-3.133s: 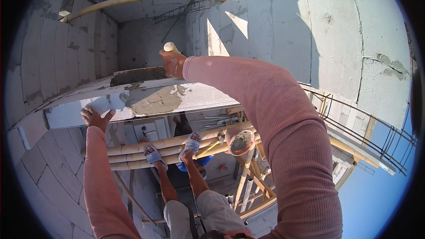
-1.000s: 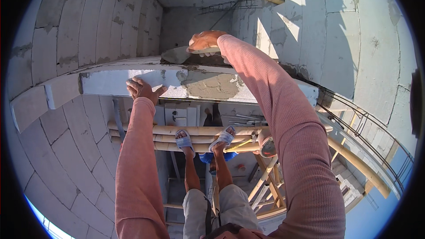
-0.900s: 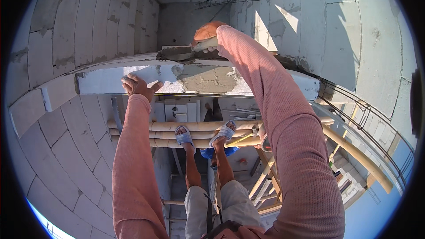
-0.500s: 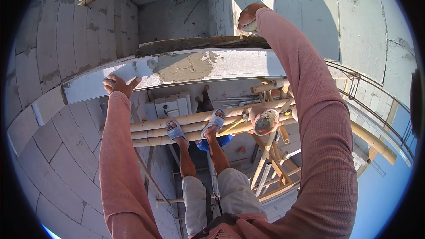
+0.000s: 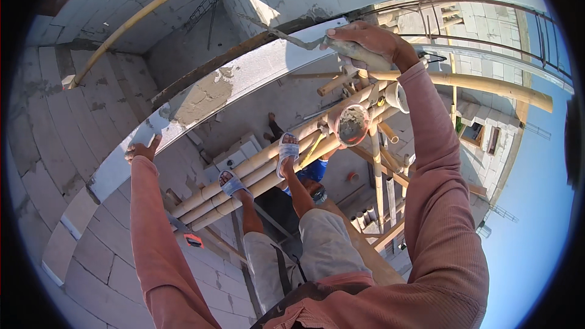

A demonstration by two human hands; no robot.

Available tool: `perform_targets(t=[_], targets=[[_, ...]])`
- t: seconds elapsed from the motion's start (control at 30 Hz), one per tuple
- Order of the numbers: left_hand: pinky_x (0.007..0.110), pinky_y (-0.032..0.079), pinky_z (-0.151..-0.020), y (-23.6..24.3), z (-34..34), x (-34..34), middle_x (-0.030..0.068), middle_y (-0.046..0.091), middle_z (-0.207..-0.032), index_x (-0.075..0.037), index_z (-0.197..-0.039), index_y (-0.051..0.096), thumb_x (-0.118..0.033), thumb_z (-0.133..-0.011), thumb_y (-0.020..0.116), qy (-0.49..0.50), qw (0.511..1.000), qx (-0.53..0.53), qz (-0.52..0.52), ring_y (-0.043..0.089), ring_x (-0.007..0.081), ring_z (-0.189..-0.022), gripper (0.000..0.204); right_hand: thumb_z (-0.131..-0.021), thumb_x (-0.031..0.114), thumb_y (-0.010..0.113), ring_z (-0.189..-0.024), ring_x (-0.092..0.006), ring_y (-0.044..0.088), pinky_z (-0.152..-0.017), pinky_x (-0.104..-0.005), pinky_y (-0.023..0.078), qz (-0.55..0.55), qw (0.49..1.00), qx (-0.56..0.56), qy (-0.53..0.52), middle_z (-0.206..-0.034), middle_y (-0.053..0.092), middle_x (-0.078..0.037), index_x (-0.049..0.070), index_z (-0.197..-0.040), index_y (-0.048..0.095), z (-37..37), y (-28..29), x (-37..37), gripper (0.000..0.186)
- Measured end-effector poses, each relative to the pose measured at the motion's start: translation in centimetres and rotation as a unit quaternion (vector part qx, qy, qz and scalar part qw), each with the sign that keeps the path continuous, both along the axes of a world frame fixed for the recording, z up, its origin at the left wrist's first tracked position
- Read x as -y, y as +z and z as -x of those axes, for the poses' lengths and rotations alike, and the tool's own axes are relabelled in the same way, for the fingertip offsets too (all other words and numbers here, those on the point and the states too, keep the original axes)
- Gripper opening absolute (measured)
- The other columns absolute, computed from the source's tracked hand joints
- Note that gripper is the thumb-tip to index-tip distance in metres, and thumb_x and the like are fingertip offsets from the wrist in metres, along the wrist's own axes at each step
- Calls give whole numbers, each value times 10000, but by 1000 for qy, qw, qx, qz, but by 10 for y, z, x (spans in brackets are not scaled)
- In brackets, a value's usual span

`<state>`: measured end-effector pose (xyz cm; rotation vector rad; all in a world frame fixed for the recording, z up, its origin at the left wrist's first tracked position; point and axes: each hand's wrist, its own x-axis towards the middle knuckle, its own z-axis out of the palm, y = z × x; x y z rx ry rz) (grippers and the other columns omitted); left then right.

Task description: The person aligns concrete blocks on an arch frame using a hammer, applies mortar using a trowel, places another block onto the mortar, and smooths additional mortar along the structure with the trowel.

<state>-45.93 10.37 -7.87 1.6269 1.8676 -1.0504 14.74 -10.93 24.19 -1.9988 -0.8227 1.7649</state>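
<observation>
My right hand is closed round the thick, mortar-smeared handle of a trowel. The trowel's thin blade, seen nearly edge-on, points left over the far end of a long white block beam. Grey mortar is smeared across the beam's face near its middle. At the beam's left part rests my left hand, fingers laid on its edge and thumb spread, holding nothing loose. Below, a bucket of mortar stands beside the bamboo poles.
My sandalled feet stand on bamboo poles high above the floor. A person in blue is beneath them. A pale bucket, a saw with a red handle and steel bars are around; a bamboo pole crosses the far left.
My view has turned, so the beam now slants up to the right. My right hand has moved right, bringing the trowel into plain sight. My left hand stays on the beam.
</observation>
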Motion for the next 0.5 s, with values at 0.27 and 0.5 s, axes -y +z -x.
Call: perform_targets(t=[0.27,0.5], targets=[[511,259,-1189,26,-18,-14,291,302,-1565,83,-1485,348,-993,-662,395,-126,989,-23,72,270,426,-1473,1356,-1024,434,508,-477,-118,512,-411,-259,418,32,874,-192,-446,-698,580,-53,23,-1082,625,176,-29,227,432],[441,310,-1170,1,-3,-28,315,421,-1486,117,-1396,471,-961,-658,481,-133,990,30,32,390,398,-1420,1306,-1019,403,439,-486,-141,499,-436,-285,418,19,751,-237,-616,-707,571,-59,19,-1130,591,333,-70,287,428]])
